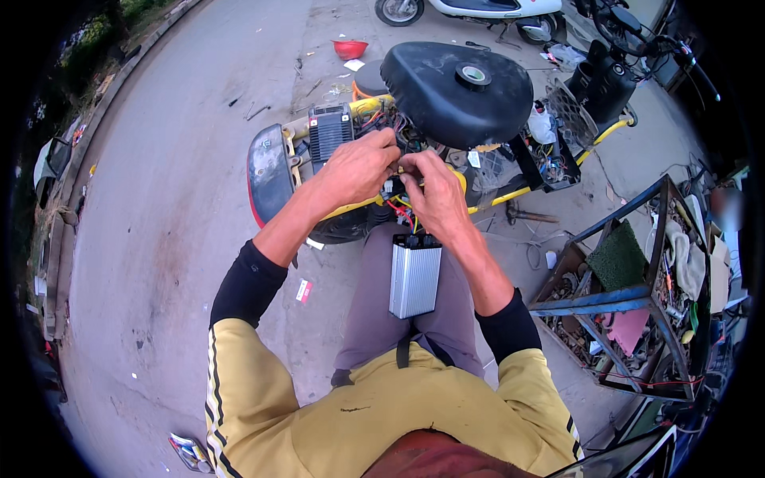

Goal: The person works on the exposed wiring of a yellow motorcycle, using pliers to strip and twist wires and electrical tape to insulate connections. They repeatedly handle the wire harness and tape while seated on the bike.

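Observation:
My left hand (362, 169) and my right hand (437, 195) meet over the opened body of an electric scooter with a yellow frame (590, 150). Both have their fingertips pinched close together among the wiring; whatever lies between them is too small and covered to name. Just below the fingers sits a white connector (389, 187), and red and yellow wires (404, 209) run down to a silver finned controller box (415, 279) resting on my lap. Left of the wiring is a black finned box (330, 131). Beyond my hands, the black seat (434, 84) carries a roll of tape (473, 76).
A hammer (532, 216) lies on the ground to the right. Nearby stands a blue metal rack (594, 301) full of parts and scraps. A red bowl-shaped object (350, 49) is on the pavement ahead, and a white scooter (494, 8) is parked farther off.

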`<state>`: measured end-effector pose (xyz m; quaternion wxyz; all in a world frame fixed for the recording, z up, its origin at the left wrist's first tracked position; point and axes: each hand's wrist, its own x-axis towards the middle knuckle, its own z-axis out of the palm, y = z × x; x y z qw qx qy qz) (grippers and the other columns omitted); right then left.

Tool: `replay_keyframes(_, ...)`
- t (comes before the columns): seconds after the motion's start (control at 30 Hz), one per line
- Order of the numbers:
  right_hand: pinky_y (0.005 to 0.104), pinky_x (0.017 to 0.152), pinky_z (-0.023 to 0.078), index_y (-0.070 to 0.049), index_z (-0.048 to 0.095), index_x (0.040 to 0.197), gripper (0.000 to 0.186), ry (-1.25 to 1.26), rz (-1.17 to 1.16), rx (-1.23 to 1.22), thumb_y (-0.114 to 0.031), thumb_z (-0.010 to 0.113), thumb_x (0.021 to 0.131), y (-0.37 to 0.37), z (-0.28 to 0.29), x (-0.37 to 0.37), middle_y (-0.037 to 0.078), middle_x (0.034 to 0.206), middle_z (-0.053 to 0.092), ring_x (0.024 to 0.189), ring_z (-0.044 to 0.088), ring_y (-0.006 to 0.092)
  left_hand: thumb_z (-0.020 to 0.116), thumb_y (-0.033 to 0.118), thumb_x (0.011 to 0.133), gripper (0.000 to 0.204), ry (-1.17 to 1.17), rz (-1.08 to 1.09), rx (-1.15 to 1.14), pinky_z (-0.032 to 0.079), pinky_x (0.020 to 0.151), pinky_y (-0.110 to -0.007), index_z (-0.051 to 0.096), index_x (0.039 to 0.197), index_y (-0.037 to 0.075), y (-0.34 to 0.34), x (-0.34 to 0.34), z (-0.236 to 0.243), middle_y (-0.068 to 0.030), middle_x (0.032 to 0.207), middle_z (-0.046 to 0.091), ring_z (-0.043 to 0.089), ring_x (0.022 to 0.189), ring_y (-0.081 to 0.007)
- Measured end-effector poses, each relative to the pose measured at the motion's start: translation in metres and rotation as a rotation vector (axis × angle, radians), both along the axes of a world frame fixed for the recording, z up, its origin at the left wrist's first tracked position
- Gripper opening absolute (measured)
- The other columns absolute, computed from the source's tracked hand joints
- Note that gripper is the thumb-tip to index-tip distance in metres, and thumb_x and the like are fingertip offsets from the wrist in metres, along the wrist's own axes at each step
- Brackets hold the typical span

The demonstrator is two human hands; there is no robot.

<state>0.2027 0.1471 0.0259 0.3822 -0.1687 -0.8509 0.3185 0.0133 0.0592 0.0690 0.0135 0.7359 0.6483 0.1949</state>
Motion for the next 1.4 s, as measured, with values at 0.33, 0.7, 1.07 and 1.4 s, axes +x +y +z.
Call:
replay_keyframes(0.33, 0.0476, 0.1, 0.056, -0.006, 0.077, 0.126, 0.029, -0.048, -0.437, 0.614, -0.003, 0.071, 0.097, 0.113, 0.105, 0.021, 0.01, 0.131, 0.067, 0.115, 0.066, 0.0331, 0.071, 0.005, 0.091, 0.012, 0.163, -0.054, 0.019, 0.058, 0.088, -0.046, 0.068, 0.102, 0.005, 0.007, -0.002, 0.001, -0.0093, 0.106, 0.064, 0.067, 0.108, -0.0318)
replay_keyframes(0.7, 0.0395, 0.088, 0.058, -0.003, 0.072, 0.131, 0.029, -0.044, -0.214, 0.029, -0.011, 0.071, 0.104, 0.112, 0.1, 0.021, 0.01, 0.11, 0.074, 0.093, 0.071, 0.0238, 0.076, 0.002, 0.098, 0.016, -0.378, 0.132, 0.31, 0.058, 0.083, -0.037, 0.075, 0.114, 0.0, -0.016, 0.017, 0.013, -0.008, 0.107, 0.07, 0.072, 0.095, -0.0205)
replay_keyframes(1.07, 0.0269, 0.077, 0.055, 0.003, 0.064, 0.13, 0.036, 0.292, 0.138, -0.604, -0.007, 0.082, 0.1, 0.012, 0.055, 0.022, 0.004, 0.1, 0.072, 0.091, 0.066, 0.0077, 0.078, -0.006, 0.099, 0.03, -0.853, 0.049, 0.603, 0.061, 0.089, -0.029, 0.071, 0.127, -0.002, -0.002, 0.071, 0.015, -0.0081, 0.123, 0.074, 0.073, 0.106, -0.0133)
replay_keyframes(1.4, 0.0361, 0.069, 0.055, 0.0, 0.065, 0.118, 0.032, 0.196, -0.134, -0.04, -0.003, 0.084, 0.093, -0.014, 0.056, 0.018, 0.011, 0.107, 0.07, 0.077, 0.07, 0.0215, 0.074, -0.011, 0.094, 0.022, -0.811, 0.072, 0.745, 0.065, 0.085, -0.034, 0.07, 0.114, -0.004, -0.008, 0.078, 0.006, -0.0131, 0.115, 0.074, 0.077, 0.099, -0.0212)
